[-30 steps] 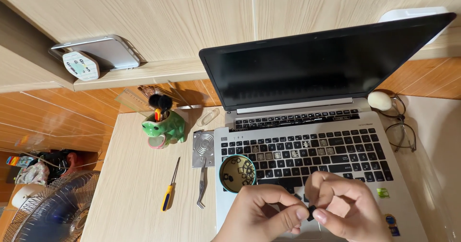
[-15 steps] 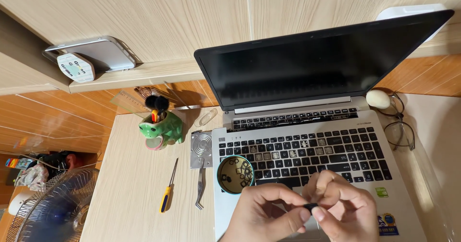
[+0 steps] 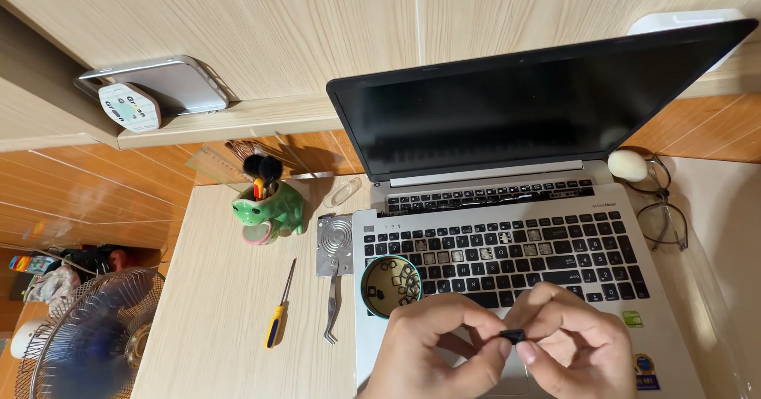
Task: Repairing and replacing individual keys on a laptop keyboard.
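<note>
Both hands meet over the near edge of the laptop [image 3: 507, 232], above the touchpad area. Left hand [image 3: 440, 347] and right hand [image 3: 567, 343] each pinch one small black key cap [image 3: 513, 336] between thumb and fingertips, the cap clamped from both sides where the fingertips touch. Cap is held just above the palm rest, near of the keyboard [image 3: 507, 252].

Keyboard has several keys off in its upper middle rows, pale sockets showing. Laptop screen is dark, lid tilted back against the wooden wall. Small round green cup [image 3: 390, 286] sits on the near-left corner of the keyboard deck, just far-left of the left hand, with loose key caps inside.

Left of the laptop on the light wood counter [image 3: 214, 328]: metal tweezers [image 3: 332, 308] lying near-far, touching a small square metal plate [image 3: 335, 244] at its far end. Further left, a screwdriver with yellow handle [image 3: 279, 316], also lying near-far. Far of that, a green frog-shaped holder [image 3: 268, 209] with a brush and pens in it.

Far-left ledge carries a phone [image 3: 162, 86] lying flat, with a small white tag-like thing leaning at its near-left. Near-left corner shows a fan [image 3: 87, 336] with a wire guard. Right of the laptop: glasses [image 3: 662, 209] and a pale egg-shaped thing [image 3: 628, 164] touching them, by the laptop's far-right corner.
</note>
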